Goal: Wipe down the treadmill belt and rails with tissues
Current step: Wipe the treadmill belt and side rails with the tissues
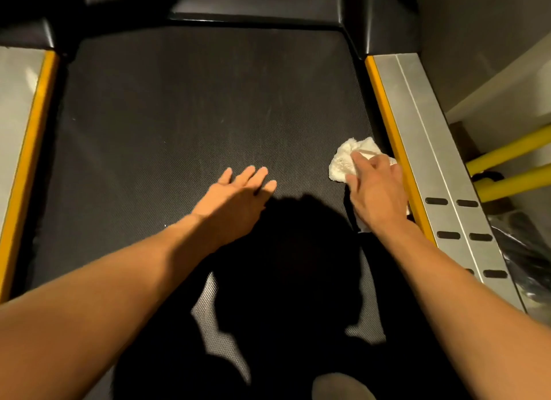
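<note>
The dark textured treadmill belt (pixel 185 110) fills the middle of the view. My right hand (pixel 377 190) presses a crumpled white tissue (pixel 346 159) flat on the belt, close to the right rail's yellow edge (pixel 390 125). The silver right rail (pixel 423 125) runs alongside it. My left hand (pixel 235 198) rests palm down on the belt's middle, fingers spread, holding nothing. The left rail (pixel 18 101), silver with a yellow strip, lies at the far left.
The black motor cover (pixel 256 8) closes the belt's far end. Yellow bars (pixel 512 152) and a dark bag (pixel 524 250) sit beyond the right rail, under a pale wall. My shadow darkens the near belt.
</note>
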`<state>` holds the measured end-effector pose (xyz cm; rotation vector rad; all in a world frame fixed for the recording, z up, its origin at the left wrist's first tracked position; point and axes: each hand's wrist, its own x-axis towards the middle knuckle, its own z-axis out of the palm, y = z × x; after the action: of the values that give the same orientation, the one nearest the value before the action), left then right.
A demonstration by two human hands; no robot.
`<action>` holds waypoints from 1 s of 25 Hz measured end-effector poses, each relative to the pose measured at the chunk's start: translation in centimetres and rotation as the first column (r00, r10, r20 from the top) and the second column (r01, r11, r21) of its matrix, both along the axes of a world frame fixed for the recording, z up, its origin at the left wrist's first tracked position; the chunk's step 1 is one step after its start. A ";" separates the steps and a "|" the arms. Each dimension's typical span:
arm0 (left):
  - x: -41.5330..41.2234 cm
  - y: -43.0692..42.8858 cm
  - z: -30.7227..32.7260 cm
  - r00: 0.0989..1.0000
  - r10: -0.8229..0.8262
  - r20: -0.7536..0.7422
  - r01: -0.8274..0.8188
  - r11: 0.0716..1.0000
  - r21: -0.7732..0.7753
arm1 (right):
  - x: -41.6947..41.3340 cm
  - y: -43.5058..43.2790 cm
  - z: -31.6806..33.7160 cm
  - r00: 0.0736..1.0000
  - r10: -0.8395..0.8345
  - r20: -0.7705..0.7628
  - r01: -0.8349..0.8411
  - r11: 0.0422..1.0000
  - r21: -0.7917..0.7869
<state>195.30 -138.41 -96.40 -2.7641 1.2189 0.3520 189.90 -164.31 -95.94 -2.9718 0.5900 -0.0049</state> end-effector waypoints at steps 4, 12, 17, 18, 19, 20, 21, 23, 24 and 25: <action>1.2 3.1 0.5 0.991 0.127 -0.032 -0.128 0.991 -0.027 | -2.5 2.3 -0.6 0.997 0.071 0.014 -0.072 0.991 0.111; 0.2 9.4 0.6 0.972 0.214 -0.097 -0.222 0.972 -0.079 | 0.7 3.7 -1.7 0.998 0.011 0.062 -0.018 0.993 0.119; -0.5 12.8 1.6 0.936 0.335 -0.104 -0.346 0.933 -0.103 | -3.3 10.4 -1.1 0.903 0.405 0.144 -0.423 0.898 0.125; -1.0 13.7 1.7 0.933 0.347 -0.094 -0.356 0.928 -0.111 | -4.4 10.6 -0.5 0.927 0.349 0.137 -0.372 0.906 0.205; -1.5 14.7 1.6 0.931 0.355 -0.082 -0.363 0.925 -0.112 | -4.7 10.3 -0.6 0.944 0.303 0.131 -0.327 0.910 0.256; -1.8 15.6 1.6 0.932 0.355 -0.066 -0.361 0.926 -0.110 | -4.1 9.9 -1.1 0.956 0.254 0.145 -0.286 0.917 0.277; -2.0 16.6 1.5 0.935 0.350 -0.052 -0.354 0.930 -0.100 | -2.8 9.7 -1.6 0.970 0.199 0.140 -0.231 0.934 0.273; -2.0 18.4 1.6 0.934 0.356 -0.032 -0.357 0.932 -0.069 | -0.2 11.5 -2.0 0.977 0.183 0.108 -0.205 0.942 0.265; -2.0 19.1 1.6 0.930 0.367 -0.022 -0.368 0.928 -0.056 | 0.4 13.2 -2.1 0.963 0.232 0.137 -0.261 0.928 0.267; -1.9 19.6 1.6 0.926 0.379 -0.006 -0.378 0.925 -0.045 | 0.2 14.7 -1.9 0.939 0.298 0.172 -0.335 0.908 0.251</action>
<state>193.36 -118.84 -94.80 -3.0308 0.6884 0.3525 190.13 -149.56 -97.84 -2.7281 0.0755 -0.0810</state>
